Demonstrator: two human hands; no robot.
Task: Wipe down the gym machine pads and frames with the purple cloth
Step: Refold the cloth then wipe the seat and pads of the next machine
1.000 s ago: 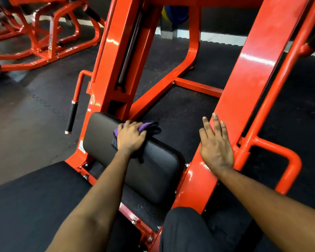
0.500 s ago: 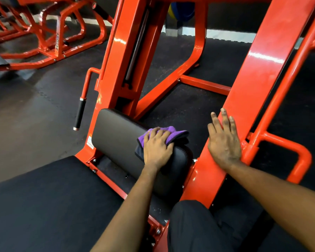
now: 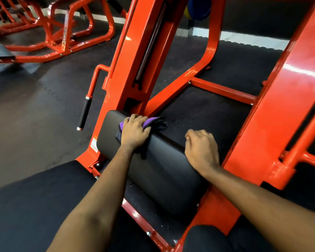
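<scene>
At the far edge of the black pad (image 3: 153, 171), near its left end, a person's left hand (image 3: 135, 132) is clutching the bunched purple cloth (image 3: 152, 122), fingers curling over it and pressing it onto the vinyl, apparently mid-wipe. Toward the pad's right end, the right hand (image 3: 201, 150) is hooking its curled fingers over the same edge, likely bracing the body. The orange frame (image 3: 280, 106) is rising just beside it, presumably next for the cloth.

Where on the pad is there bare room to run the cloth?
Bare: the black pad strip between left hand on the purple cloth and right hand; also its lower face toward the arms, and a narrow bit by the orange upright. Crowded: the right end, under the right hand.
</scene>
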